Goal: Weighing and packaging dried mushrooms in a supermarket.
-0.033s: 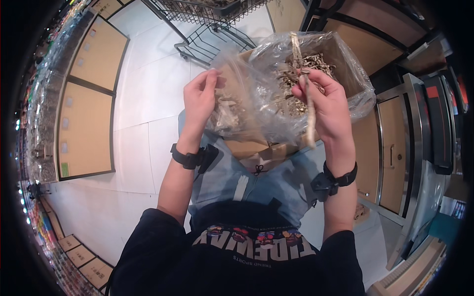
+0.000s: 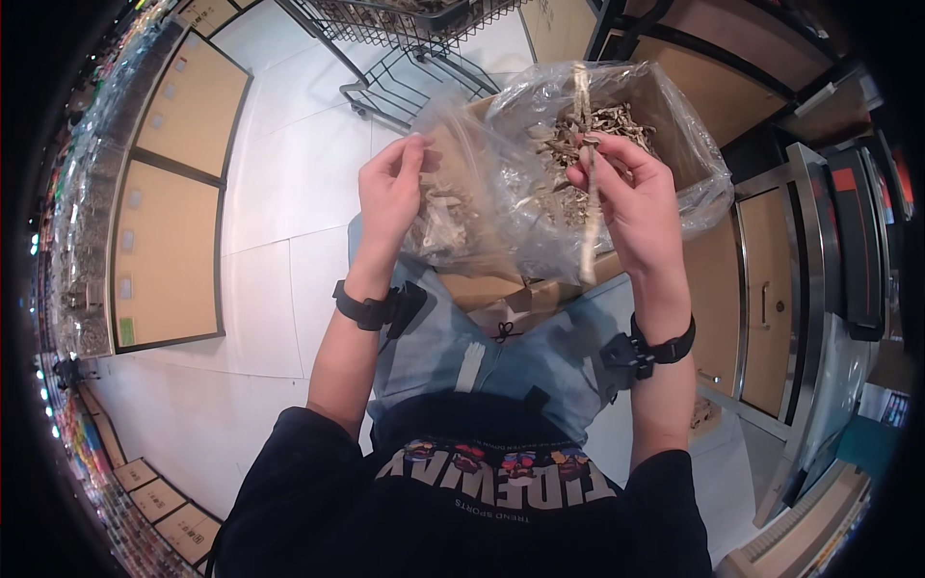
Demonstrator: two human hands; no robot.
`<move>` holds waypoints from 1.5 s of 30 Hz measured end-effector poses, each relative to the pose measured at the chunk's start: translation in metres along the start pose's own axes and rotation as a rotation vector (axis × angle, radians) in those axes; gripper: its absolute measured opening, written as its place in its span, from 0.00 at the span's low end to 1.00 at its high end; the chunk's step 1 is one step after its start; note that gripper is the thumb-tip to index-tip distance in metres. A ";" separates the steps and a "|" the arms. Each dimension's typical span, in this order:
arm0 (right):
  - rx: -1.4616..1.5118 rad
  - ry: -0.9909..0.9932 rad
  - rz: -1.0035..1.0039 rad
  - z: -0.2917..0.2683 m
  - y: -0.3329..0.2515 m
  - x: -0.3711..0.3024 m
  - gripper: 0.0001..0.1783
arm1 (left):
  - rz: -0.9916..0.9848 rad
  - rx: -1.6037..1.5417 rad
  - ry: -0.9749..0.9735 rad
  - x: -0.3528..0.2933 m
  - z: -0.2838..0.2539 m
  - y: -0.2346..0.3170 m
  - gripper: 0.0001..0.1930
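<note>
My left hand [image 2: 387, 197] pinches the top edge of a clear plastic bag [image 2: 461, 154], with pale dried pieces [image 2: 441, 222] in its lower part. My right hand [image 2: 641, 207] is closed, thumb against fingertips, on long, thin dried mushrooms [image 2: 589, 236]. Their pale stems stick out above and below the fingers. Beneath that hand stands an open cardboard box [image 2: 682, 120] lined with a clear plastic liner [image 2: 708, 183]. More dried mushrooms [image 2: 624, 121] lie heaped inside it. The bag rests against the box's left side, over my lap.
A black wire cart [image 2: 414, 87] stands beyond the box. Wooden cabinets [image 2: 173, 231] run along the left, below shelves of packaged goods. At the right are a cabinet door [image 2: 766, 289] with a metal frame and some dark equipment [image 2: 858, 241]. White floor [image 2: 279, 299] shows on the left.
The dried mushrooms in my right hand have swung slightly left and hang more upright. My right hand has shifted a little left. The left hand and bag have not moved.
</note>
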State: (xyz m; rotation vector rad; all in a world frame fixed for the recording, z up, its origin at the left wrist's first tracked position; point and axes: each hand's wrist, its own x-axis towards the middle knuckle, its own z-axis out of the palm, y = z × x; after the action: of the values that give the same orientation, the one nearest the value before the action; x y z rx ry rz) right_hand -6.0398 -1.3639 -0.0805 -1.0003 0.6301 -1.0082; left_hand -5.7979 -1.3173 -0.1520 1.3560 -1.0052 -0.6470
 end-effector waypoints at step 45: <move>-0.824 0.405 -0.673 0.014 0.042 0.016 0.07 | -0.085 0.128 0.009 0.004 0.006 -0.011 0.14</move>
State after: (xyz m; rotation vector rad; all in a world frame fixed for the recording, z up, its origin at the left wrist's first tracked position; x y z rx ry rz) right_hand -6.0050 -1.3657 -0.1125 -1.8252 1.1305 -1.6169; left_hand -5.7993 -1.3248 -0.1621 1.5194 -1.0001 -0.6476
